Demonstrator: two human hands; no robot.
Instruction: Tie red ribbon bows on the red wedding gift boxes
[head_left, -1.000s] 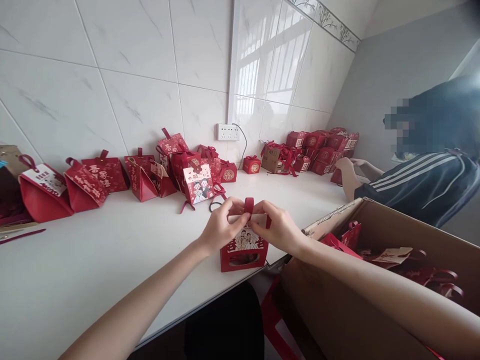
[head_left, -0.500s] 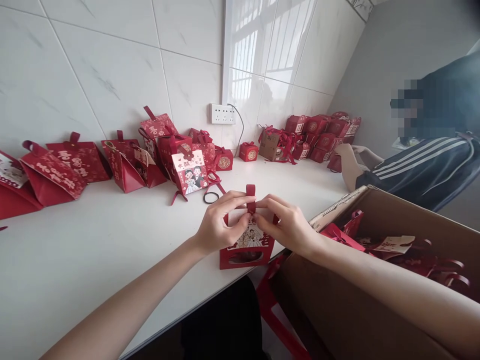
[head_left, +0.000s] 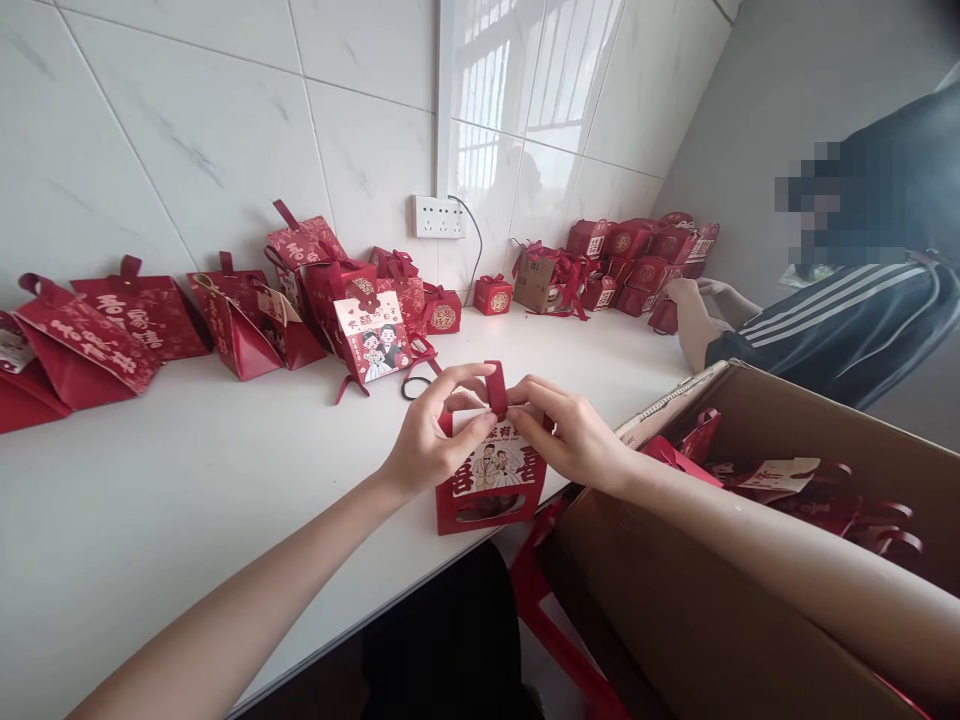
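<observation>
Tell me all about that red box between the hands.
The red box looks like card, with a white front panel picturing a bridal couple, a low window and a ribbon loop on top. It stands upright at the near edge of the table; the left hand and right hand pinch its top.

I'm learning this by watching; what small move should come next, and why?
Probably press the base of the red ribbon loop with both thumbs: it stands above the red paper box, whose top the left hand and right hand grip on either side.
</observation>
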